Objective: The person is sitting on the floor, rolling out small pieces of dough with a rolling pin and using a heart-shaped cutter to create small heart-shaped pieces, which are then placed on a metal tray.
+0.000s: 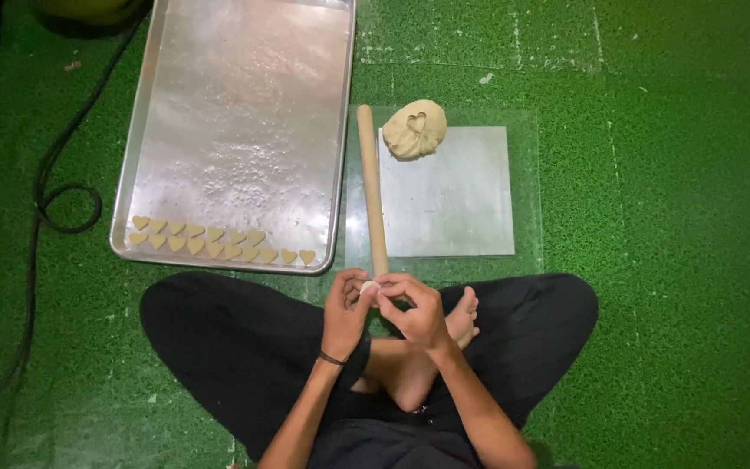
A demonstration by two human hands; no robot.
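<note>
I see both hands meeting just above my crossed legs, at the near end of the rolling pin (372, 187). The left hand (345, 311) and right hand (417, 306) pinch a small pale dough piece (369, 285) between their fingertips; its shape is mostly hidden, so I cannot tell whether it is a heart. Both hands are closed on it, touching each other.

The pin is one plain wooden cylinder, lying lengthwise away from me on a clear sheet (527, 191). On that sheet lies one dull grey square plate (453, 204), smooth and matte. One lump of tan dough (415, 129) sits at the plate's far left corner, soft and rounded, with a heart-shaped imprint or cutter pressed in its top; well apart from the hands.

To the left lies one shiny metal tray (236, 104), dusted with flour. Along its near edge lie flat heart cutouts (214, 241) in two rows, about sixteen by my count. A black cable (54, 187) loops on the green turf (670, 260).
</note>
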